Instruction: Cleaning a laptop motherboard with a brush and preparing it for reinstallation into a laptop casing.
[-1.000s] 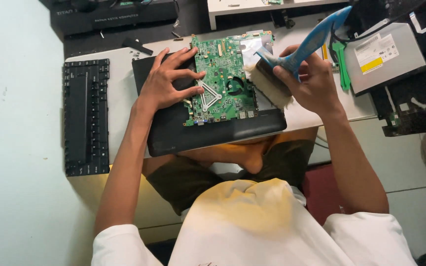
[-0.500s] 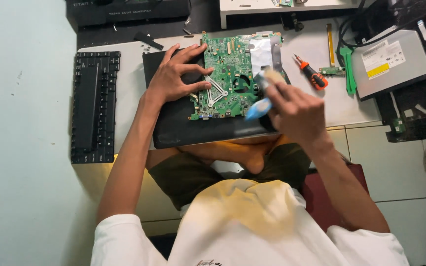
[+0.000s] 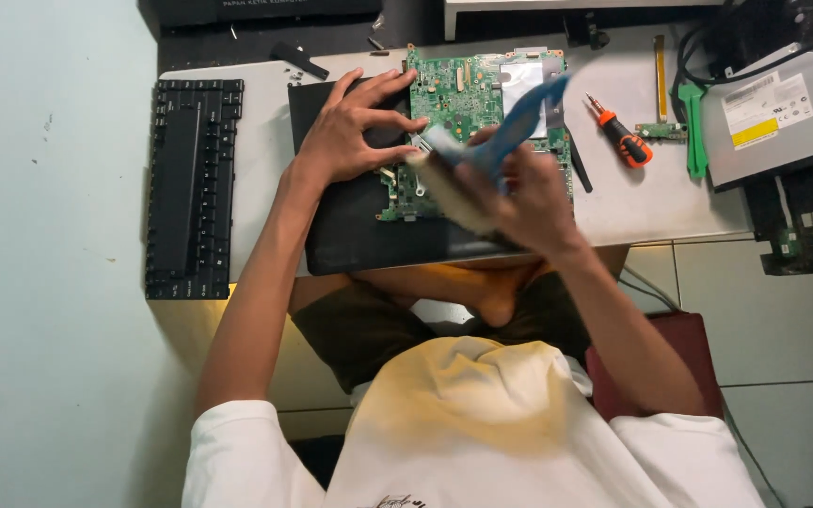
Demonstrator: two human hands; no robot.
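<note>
A green circuit board lies on a black laptop shell on a low white table. My left hand rests spread on the board's left edge and the shell, fingers apart, pressing down. My right hand grips a blue-handled brush; its pale bristles sweep over the board's lower part and look blurred. The brush and my right hand hide the middle of the board.
A black keyboard lies at the left end of the table. An orange-handled screwdriver, a green pry tool and a small board piece lie to the right. A grey optical drive sits at far right.
My right hand has swung the brush from the board's right side leftward across the board, bristles now over its lower left. My left hand stays pressed on the board.
</note>
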